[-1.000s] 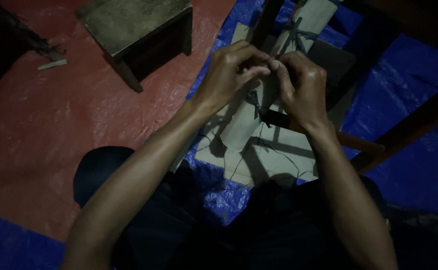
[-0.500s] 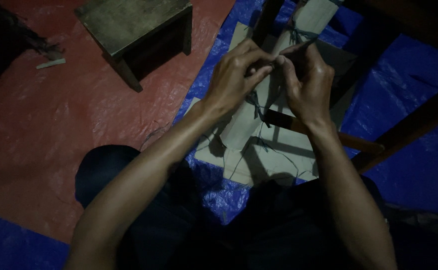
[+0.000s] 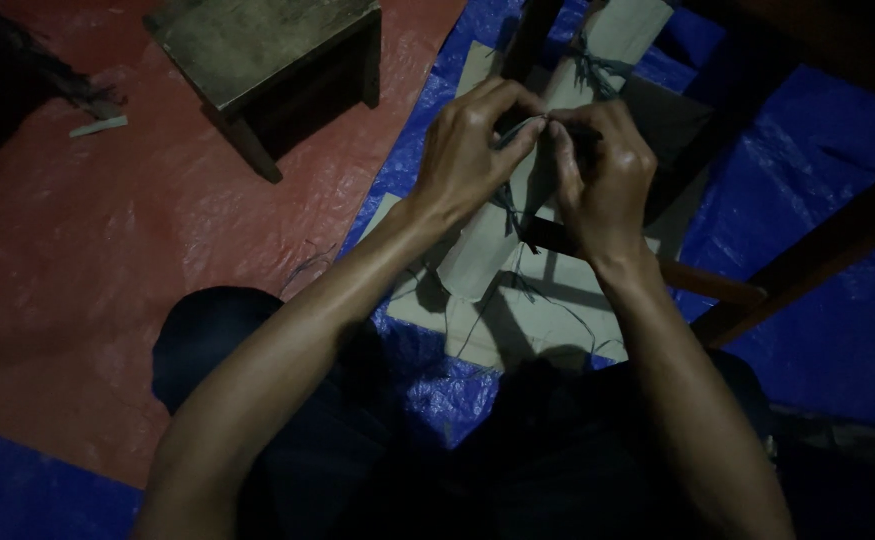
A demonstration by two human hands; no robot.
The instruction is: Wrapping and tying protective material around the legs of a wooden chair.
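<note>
A thin dark string [image 3: 509, 200] hangs between two hands. It is grey-green and frayed, and loose ends trail down over flat pieces of cardboard [image 3: 548, 320] on the floor. More of the same string is tied in a knot [image 3: 590, 68] higher up, on another piece of cardboard.

The left hand [image 3: 470, 150] and the right hand [image 3: 608, 175] are close together, with their fingertips almost touching. Each grip is pressed together and pinches the string up at the top, where thumb and first finger meet. The rest of the string drops down below the left hand.

The hands are held up above the cardboard. Dark wooden sticks [image 3: 648, 262] cross under the hands and over the cardboard, so parts of the cardboard are hidden. A thicker wooden bar [image 3: 818, 250] slants away on the right.

A blue plastic sheet [image 3: 808, 130] lies under the cardboard. A red plastic sheet [image 3: 108, 240] covers the floor on the left. A small wooden stool [image 3: 258, 45] stands on the red sheet, well apart from the hands. The light is dim.
</note>
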